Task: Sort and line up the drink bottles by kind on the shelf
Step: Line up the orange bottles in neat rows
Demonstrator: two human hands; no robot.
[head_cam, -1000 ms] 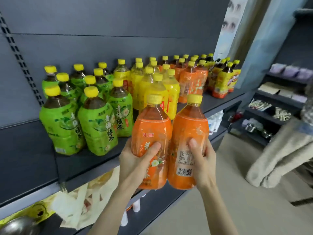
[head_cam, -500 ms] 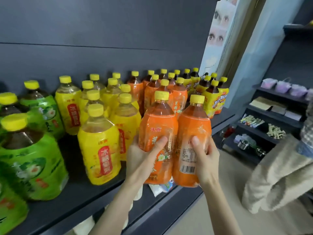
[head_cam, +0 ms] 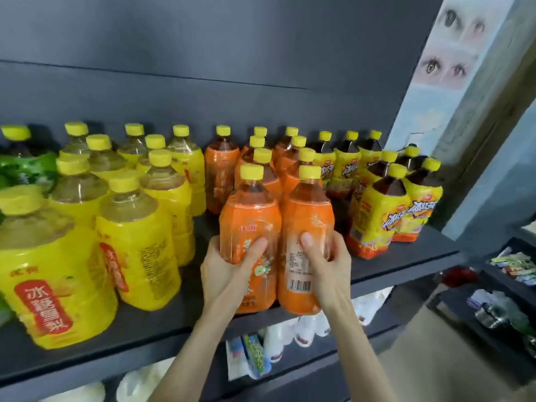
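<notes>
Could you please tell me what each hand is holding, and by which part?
The left hand grips one orange-labelled, yellow-capped plastic drink bottle around its middle body, thumb on the label. The right hand grips the matching bottle beside it likewise.

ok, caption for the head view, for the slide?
Left hand grips the left orange bottle, right hand the right orange bottle, at the shelf front, before the orange rows.

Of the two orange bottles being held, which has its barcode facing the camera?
The right orange bottle, in the grip of the right hand: its barcode faces the camera. The left orange bottle, in the left hand, shows a flower instead.
</notes>
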